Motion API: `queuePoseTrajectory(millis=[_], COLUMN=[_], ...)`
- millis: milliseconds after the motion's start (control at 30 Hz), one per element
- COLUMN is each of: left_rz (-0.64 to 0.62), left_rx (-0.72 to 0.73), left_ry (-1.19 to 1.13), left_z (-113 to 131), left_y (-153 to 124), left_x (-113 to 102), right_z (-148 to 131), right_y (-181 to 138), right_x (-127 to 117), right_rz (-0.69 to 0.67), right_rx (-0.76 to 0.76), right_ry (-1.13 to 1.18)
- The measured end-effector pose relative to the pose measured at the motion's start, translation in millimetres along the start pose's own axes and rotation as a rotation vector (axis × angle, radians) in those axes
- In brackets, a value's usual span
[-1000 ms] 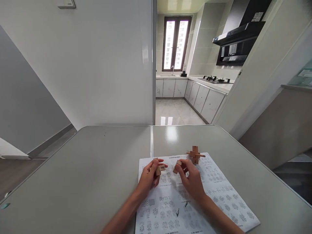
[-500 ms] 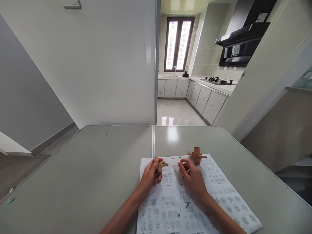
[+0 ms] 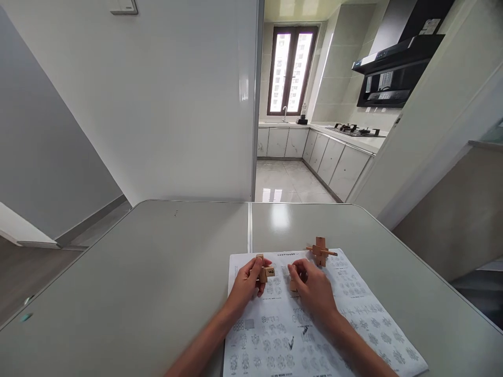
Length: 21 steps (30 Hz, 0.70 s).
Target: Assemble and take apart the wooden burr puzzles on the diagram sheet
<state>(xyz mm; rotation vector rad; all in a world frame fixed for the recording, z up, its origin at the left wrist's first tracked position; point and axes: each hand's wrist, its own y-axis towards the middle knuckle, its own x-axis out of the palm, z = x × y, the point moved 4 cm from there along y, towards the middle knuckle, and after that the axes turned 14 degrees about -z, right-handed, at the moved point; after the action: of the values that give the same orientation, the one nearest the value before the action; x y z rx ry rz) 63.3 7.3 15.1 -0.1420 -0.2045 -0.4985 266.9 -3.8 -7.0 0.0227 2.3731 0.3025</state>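
My left hand [image 3: 247,285] is closed around a small group of joined wooden puzzle pieces [image 3: 265,271], one with a dark mark on its end. My right hand [image 3: 312,288] pinches a single wooden puzzle piece [image 3: 293,285] low against the printed instruction sheet [image 3: 314,335]. The two hands are a short gap apart above the sheet's upper part. An assembled wooden burr puzzle [image 3: 321,250] with a thin stick through it stands on the sheet's far edge, just beyond my right hand.
The sheet lies on a grey table [image 3: 137,272] with a seam down its middle. A white wall stands beyond the table's far edge, and an open doorway leads to a kitchen with cabinets, a hob and a window.
My right hand has lowered its piece from beside the left hand's pieces down towards the sheet. The view has drifted slightly to the left.
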Motion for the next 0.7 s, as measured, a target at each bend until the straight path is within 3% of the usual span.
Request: queuePoseTrajectory(millis=[367, 533, 700], left_rz=[-0.122, -0.115, -0.087], left_rx=[0.029, 0.048, 0.08], left_ry=[0.128, 0.141, 0.111], left_z=[3.4, 2.6, -2.1], left_y=[-3.4, -2.6, -0.3], left_x=[7.7, 8.4, 5.6], right_z=[0.3, -3.9, -23.3], right_y=[0.5, 1.2, -0.3], right_x=[-1.3, -4.0, -9.0], right_rz=[0.031, 0.04, -0.043], right_rx=[-0.025, -0.03, -0.21], right_ry=[-0.027, 0.013, 0.197])
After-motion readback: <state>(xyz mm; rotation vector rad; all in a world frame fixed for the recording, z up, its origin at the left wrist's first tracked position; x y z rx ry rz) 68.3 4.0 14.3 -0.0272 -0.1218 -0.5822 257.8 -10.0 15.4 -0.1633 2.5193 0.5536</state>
